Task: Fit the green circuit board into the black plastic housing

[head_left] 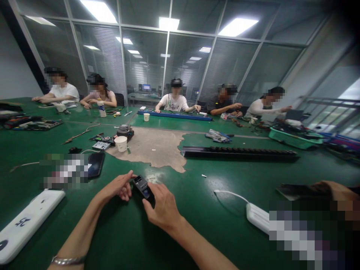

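Observation:
Near the middle of the green table (pixel 112 221), my right hand (pixel 163 204) grips a small black device (pixel 143 186) from its right side, thumb below and fingers above. The device is tilted, and its upper face shows small slots or ports. My left hand (pixel 120 187) is at the device's left, its index finger stretched to the device's upper left corner and its other fingers curled loosely. A silver bracelet (pixel 68 260) circles the left wrist.
A dark phone (pixel 96 164) and a white power bank (pixel 30 225) lie at the left. Beyond my hands are a paper cup (pixel 121 143), electronic parts (pixel 102 145) and a long black rail (pixel 239 153). A white cabled device (pixel 257 217) lies right. Several people sit across the table.

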